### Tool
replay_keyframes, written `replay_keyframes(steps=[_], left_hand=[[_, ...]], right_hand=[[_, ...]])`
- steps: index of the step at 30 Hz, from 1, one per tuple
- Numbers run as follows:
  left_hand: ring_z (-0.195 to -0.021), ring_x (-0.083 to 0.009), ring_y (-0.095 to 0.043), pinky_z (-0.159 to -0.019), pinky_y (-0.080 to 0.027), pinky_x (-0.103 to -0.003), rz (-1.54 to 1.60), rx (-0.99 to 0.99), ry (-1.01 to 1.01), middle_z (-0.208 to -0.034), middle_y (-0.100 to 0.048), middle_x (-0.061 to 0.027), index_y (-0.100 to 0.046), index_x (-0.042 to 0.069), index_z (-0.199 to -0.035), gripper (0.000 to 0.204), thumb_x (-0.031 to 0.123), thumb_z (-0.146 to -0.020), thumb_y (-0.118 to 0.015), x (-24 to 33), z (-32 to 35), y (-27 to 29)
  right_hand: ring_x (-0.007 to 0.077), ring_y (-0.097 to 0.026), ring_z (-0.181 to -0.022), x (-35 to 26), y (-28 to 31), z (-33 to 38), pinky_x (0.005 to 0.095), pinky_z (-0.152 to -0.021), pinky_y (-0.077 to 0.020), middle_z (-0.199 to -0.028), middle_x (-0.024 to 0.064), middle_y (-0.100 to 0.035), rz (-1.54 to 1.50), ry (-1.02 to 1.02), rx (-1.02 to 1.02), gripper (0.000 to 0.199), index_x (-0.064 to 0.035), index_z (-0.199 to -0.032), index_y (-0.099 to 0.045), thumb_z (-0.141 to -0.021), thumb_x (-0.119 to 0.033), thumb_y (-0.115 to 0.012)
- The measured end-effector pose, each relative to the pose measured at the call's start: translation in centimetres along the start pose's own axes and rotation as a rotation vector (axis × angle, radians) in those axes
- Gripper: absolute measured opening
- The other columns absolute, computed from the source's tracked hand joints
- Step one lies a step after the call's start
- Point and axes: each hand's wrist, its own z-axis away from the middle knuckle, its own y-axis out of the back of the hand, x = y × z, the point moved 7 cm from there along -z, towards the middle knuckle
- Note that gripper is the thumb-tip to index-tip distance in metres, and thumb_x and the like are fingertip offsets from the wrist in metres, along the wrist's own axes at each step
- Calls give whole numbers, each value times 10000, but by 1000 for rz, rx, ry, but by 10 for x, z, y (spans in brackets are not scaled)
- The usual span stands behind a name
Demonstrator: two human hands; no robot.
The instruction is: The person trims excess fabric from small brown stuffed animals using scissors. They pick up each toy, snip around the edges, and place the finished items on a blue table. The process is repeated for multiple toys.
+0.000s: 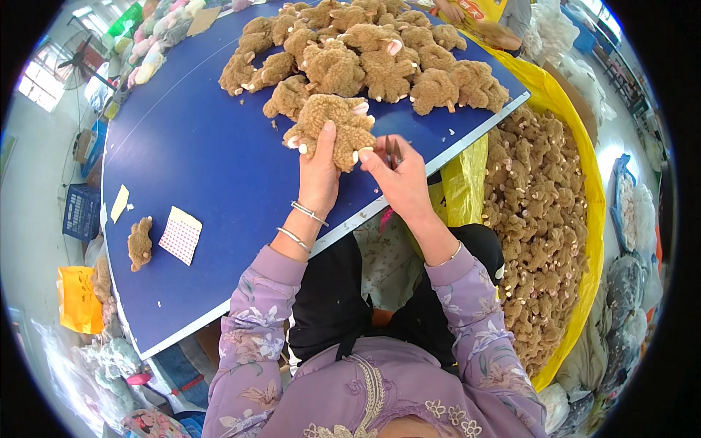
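Note:
My left hand (321, 175) grips a fluffy brown plush toy (332, 117) above the blue table, thumb pressed on top of it. The toy looks flat and has pinkish ears and small white paw tips. My right hand (406, 181) is closed around small dark-bladed thread snips (393, 152), their tips pointing away from me. Its thumb and a finger touch a white tip at the toy's lower right edge. Just beyond, a heap of similar brown plush toys (332, 67) covers the far part of the table.
On the blue table (204, 131) at left lie one small brown plush toy (139, 244) and a dotted sticker sheet (180, 235). A yellow-lined container (595, 241) full of brown plush pieces stands at right. Another person's hand (451, 10) shows at the far edge.

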Motion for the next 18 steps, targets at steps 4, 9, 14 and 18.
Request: replay_keyframes(steps=[4, 9, 14, 18], left_hand=[[-816, -109, -629, -578, -495, -228, -106, -14, 96, -1038, -646, -53, -539, 50, -1187, 350, 292, -940, -589, -5, 1, 2], [-743, -80, -609, -512, -453, -204, -37, -29, 124, -987, -648, -35, -548, 62, -1162, 328, 271, -919, -621, -6, -1, 3], [-832, -112, -646, -559, -490, -226, -57, -20, 151, -1013, -648, -37, -533, 63, -1164, 269, 176, -927, -594, -11, 2, 2], [-873, -160, -647, -680, -533, -273, -291, -123, -92, -1035, -643, -77, -537, 16, -1143, 323, 87, -853, -660, -5, 5, 3]], right_hand=[[65, -510, -635, -12, 6, 0, 244, -560, -430, -757, 0, -574, 108, 174, 78, 181, -17, -939, -593, -841, -129, -695], [142, -584, -614, -31, 3, 3, 282, -574, -480, -786, 52, -615, 398, 438, -1, 166, -45, -950, -598, -810, -65, -686], [133, -584, -599, -23, 8, 1, 278, -568, -475, -721, 57, -630, 323, 332, 88, 133, -30, -887, -597, -804, -85, -685], [64, -508, -556, 2, 25, -10, 228, -491, -406, -680, 18, -585, 10, -43, 138, 186, 15, -791, -572, -837, -145, -655]])
